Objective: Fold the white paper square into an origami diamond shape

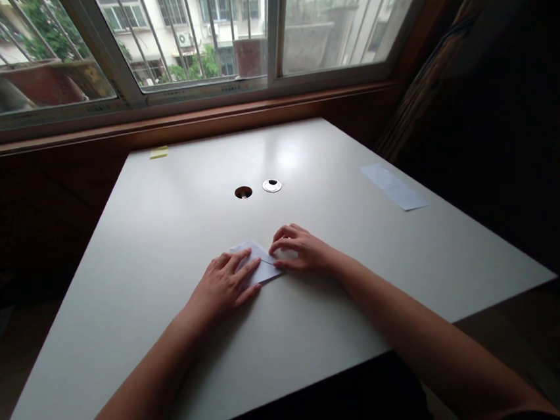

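A small folded piece of white paper lies on the white table in front of me. My left hand rests flat on its left part with the fingers stretched out and spread. My right hand is on the paper's right edge, fingers curled down and pressing with the fingertips on a fold. Part of the paper is hidden under both hands.
A round cable hole and its white cap sit at the table's middle. A white paper strip lies near the right edge, a yellow sticky note at the far left corner. A barred window is behind.
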The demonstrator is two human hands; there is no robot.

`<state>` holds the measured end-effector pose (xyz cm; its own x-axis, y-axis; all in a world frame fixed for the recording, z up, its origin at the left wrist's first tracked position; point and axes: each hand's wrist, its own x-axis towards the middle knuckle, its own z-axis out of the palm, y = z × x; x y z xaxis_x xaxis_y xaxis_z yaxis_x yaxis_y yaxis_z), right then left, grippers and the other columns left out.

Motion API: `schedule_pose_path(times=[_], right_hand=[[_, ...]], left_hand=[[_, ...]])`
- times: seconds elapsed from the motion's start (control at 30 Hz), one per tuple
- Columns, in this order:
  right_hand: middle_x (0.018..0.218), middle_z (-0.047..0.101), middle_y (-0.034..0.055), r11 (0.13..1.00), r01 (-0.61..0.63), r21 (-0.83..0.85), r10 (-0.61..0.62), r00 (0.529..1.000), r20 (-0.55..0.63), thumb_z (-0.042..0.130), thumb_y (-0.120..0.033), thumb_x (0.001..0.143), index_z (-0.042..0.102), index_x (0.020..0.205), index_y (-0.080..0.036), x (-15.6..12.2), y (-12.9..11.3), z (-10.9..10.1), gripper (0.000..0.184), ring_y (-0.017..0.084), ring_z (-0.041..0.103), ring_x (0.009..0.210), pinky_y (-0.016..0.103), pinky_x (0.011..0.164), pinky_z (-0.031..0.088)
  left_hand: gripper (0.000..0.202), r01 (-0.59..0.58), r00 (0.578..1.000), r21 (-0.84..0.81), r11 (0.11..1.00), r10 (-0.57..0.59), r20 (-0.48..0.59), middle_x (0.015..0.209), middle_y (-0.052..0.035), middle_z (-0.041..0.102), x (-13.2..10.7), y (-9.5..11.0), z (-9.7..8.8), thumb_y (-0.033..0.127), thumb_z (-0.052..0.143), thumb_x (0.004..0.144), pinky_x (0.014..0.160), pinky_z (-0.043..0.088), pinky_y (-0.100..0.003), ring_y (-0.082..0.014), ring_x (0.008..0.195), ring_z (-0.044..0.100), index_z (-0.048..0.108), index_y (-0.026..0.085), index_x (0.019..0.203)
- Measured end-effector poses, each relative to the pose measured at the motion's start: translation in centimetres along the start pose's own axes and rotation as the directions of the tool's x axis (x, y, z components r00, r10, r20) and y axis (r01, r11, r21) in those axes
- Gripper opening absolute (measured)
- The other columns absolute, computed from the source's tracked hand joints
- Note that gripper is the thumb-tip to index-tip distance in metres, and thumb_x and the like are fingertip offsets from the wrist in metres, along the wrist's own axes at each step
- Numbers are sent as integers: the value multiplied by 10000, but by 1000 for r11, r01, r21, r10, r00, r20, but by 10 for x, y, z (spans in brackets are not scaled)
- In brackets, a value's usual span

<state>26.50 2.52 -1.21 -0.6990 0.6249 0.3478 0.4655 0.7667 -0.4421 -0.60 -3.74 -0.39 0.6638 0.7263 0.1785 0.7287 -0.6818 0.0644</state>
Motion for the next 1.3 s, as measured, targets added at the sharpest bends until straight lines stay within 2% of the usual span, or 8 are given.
schedule_pose_path(times=[0.2,0.37,0.47,0.7,1.03,1.17,1.3], right_hand=[[1049,616,77,998,-13,67,13,1000,8,713,-338,839,716,1052,-269,-3,1,-1,224,198,569,909,379,866,490],[1069,617,81,998,-31,57,31,999,-6,719,-313,836,694,1143,-283,-3,4,2,309,201,582,929,388,872,502],[1063,615,82,997,-27,69,28,999,-15,713,-304,840,693,1153,-287,-3,5,3,315,203,582,930,388,870,506],[1066,612,80,996,-25,82,25,1000,-8,704,-298,849,698,1153,-293,-4,3,0,304,210,568,952,399,887,498],[1158,598,78,992,-38,123,28,996,81,731,-297,826,654,1225,-311,-9,4,-11,406,227,551,1084,418,979,472],[1155,601,83,991,-15,129,5,997,75,767,-363,786,656,1224,-316,-10,3,-12,454,240,557,1068,426,960,485],[1164,601,80,997,9,75,-10,1000,17,753,-407,794,656,1220,-331,-12,2,-7,443,230,558,1012,410,895,510]], left_hand=[[567,21,1000,-2,1000,-21,2,1446,-99,474,-1,-1,3,545,452,939,1049,387,-489,-306,1204,491,448,273,1437],[619,-3,1000,-9,1000,3,-25,1447,-111,481,-2,-3,4,556,444,938,1182,204,-533,-309,1370,378,418,214,1453],[618,-14,1000,-26,1000,14,-11,1457,-114,474,-2,-5,3,553,439,942,1198,170,-537,-303,1405,347,421,201,1449],[610,12,1000,-40,999,-11,15,1484,-112,450,-2,-10,2,546,426,954,1189,187,-552,-299,1406,361,395,217,1467],[668,2,999,-85,996,1,32,1524,-88,399,-4,-19,2,597,459,925,1183,226,-537,-293,1421,341,357,252,1487],[692,-7,1000,-101,995,8,12,1517,-100,409,-5,-24,4,598,478,916,1187,238,-515,-283,1424,339,345,238,1492],[664,0,1000,-118,993,0,-3,1517,-113,405,-4,-27,6,551,464,942,1180,270,-514,-279,1431,330,333,210,1496]])
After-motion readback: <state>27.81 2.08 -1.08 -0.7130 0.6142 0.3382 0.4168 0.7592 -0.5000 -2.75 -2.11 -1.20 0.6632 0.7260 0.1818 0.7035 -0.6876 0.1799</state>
